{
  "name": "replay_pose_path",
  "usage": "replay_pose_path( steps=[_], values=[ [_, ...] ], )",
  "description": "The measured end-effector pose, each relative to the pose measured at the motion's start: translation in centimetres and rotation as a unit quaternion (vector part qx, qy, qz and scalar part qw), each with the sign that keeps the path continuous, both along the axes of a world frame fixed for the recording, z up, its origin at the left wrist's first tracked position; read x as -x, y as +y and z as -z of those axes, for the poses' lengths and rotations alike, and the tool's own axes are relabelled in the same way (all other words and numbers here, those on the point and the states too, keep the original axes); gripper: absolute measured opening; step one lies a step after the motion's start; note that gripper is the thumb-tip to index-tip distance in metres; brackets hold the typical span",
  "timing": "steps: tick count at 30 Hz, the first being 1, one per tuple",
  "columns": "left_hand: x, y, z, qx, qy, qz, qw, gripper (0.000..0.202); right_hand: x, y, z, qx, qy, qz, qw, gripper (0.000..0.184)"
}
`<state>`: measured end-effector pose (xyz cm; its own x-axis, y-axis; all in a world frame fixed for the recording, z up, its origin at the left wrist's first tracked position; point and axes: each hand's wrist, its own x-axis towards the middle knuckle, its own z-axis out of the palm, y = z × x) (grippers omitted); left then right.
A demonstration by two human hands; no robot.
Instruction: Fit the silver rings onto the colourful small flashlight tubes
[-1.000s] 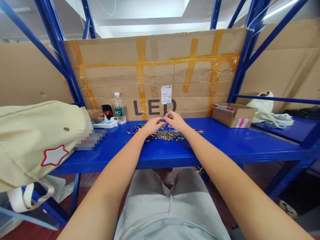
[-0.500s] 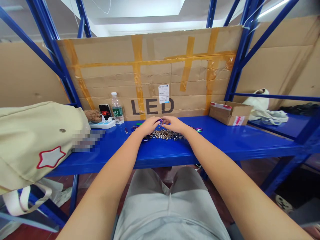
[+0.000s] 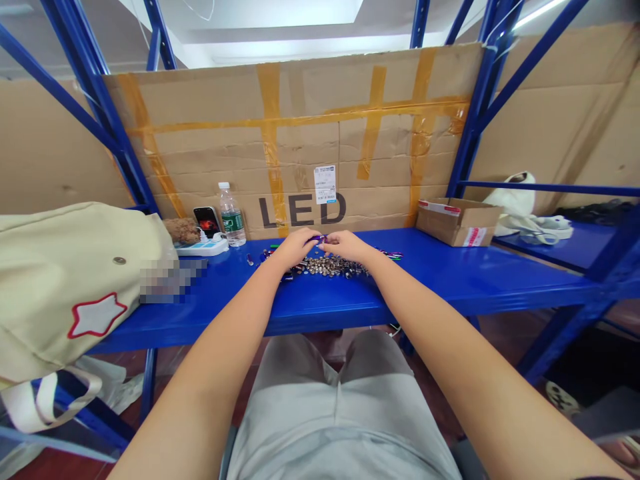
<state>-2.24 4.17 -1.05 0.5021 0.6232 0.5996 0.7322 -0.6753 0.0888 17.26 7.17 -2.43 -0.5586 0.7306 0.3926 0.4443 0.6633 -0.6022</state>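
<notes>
Two hands (image 3: 320,247) meet just above a blue steel bench (image 3: 320,307) — fingertips (image 3: 327,245) pinched closed on a small purple cylinder (image 3: 317,239) between them — a heap of silver metal cylinders (image 3: 325,267) just below, a taped cardboard sheet (image 3: 300,133) behind.

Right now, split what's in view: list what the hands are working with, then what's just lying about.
Working with: left hand, right hand, small purple part, pile of small silver metal parts.
Lying about: water bottle, phone, power strip, cardboard box, cream canvas bag.
</notes>
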Motion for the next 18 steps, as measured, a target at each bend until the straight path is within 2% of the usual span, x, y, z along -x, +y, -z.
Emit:
replay_pose_path(
  steps=[3,5,8,12,18],
  values=[
    [0.0,0.1,0.0,-0.009,0.009,-0.002,1.0,0.024,-0.1,-0.2,0.0,0.035,-0.036,0.005,0.999,0.034],
    [0.1,0.3,0.0,-0.013,0.019,-0.005,1.0,0.024,-0.1,-0.6,-0.1,0.034,-0.058,-0.001,0.998,0.04],
    [0.1,0.4,0.2,-0.014,0.03,-0.011,0.999,0.026,0.1,-1.1,-0.4,-0.012,-0.1,0.026,0.995,0.043],
    [0.2,0.5,0.4,-0.007,0.036,-0.022,0.999,0.028,0.3,-1.5,-0.6,-0.1,-0.139,0.091,0.981,0.035],
    [0.1,0.8,0.5,-0.012,0.046,-0.031,0.998,0.028,0.4,-1.2,-0.7,-0.113,-0.139,0.105,0.978,0.036]
  ],
)
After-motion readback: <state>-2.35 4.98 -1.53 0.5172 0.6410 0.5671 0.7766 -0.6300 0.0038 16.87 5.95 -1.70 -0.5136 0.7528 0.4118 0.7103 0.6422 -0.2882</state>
